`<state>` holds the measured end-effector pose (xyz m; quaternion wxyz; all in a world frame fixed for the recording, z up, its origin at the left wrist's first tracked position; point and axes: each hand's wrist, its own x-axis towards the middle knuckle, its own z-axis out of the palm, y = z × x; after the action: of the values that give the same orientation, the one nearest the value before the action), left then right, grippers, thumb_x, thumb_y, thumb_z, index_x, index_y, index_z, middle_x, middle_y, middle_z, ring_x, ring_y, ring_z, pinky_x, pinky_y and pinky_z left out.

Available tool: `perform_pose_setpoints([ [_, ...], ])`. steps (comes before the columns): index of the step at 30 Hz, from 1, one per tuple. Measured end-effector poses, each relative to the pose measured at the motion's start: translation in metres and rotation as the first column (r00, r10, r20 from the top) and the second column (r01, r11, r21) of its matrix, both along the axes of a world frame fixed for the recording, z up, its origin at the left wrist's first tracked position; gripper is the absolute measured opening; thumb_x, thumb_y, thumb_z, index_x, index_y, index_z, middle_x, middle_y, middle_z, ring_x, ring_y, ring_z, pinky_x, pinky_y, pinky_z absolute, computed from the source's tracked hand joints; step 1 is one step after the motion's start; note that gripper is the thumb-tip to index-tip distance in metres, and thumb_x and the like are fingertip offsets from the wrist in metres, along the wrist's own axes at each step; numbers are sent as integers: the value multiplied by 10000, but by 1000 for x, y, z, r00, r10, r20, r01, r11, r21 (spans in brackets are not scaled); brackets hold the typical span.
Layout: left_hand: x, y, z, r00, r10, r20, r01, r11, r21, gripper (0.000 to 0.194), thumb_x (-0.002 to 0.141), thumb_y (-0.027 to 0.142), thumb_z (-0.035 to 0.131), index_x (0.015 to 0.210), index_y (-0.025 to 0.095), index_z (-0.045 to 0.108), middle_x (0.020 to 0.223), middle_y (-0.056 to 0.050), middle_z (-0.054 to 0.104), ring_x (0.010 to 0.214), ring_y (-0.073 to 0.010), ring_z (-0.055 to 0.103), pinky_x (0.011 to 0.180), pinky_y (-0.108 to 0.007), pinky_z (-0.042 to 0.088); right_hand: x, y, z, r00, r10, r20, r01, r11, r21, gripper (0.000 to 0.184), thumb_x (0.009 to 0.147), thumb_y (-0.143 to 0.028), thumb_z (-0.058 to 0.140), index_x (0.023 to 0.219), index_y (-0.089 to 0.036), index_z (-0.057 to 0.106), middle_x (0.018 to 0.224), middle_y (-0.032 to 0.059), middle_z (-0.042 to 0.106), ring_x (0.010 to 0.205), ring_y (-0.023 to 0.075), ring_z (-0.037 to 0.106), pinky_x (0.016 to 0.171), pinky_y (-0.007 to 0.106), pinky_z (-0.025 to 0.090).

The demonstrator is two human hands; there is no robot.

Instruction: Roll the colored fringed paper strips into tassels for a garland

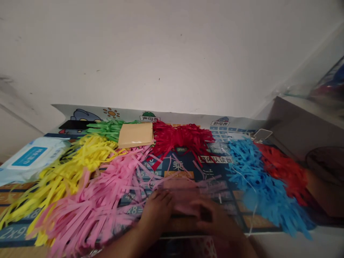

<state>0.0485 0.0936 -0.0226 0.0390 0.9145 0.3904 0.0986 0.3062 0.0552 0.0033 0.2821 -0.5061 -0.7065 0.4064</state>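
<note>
A piece of pink fringed paper (184,195) lies in front of me, its pale pink strips spreading to both sides at the far end. My left hand (158,208) is closed at its left edge, fingers bent over the paper. At the right edge is my right hand (215,216), its fingers curved and smeared by motion; whether they grip the paper cannot be made out. Left of my hands lies a large bunch of pink paper strips (102,200). Beyond the fringed paper sits a dark red fringed bunch (180,138).
Yellow (67,172) and green fringe bunches (107,129) lie left, near a wipes packet (32,157) and a tan square pad (136,135). On the right are blue (258,182) and red bunches (285,168) beside a brown box (309,143). A printed mat (174,225) covers the table.
</note>
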Motion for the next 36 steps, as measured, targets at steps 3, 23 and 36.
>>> perform_pose_setpoints([
  [3,-1,-4,-2,1000,13,26,-13,1000,-3,280,864,121,547,1113,177,663,1172,-87,697,1108,-244,619,941,-404,426,36,0,6,947,-263,-183,263,964,-24,325,753,-487,658,917,-209,702,741,34,670,651,217,632,640,384,552],
  [23,-31,-5,68,973,231,-27,-230,973,23,415,765,147,608,1175,211,625,1241,-106,646,1160,-350,548,921,-528,398,-35,22,-16,897,-98,430,-205,772,602,247,897,-103,462,936,-228,671,1066,27,727,1035,183,642,1018,415,364],
  [36,-18,9,20,959,150,239,-95,969,-228,217,856,158,553,966,260,711,943,-11,751,973,-202,643,990,-404,348,-27,27,2,907,-97,410,2,974,226,159,890,-182,531,898,-245,678,964,13,729,884,201,649,799,336,453],
])
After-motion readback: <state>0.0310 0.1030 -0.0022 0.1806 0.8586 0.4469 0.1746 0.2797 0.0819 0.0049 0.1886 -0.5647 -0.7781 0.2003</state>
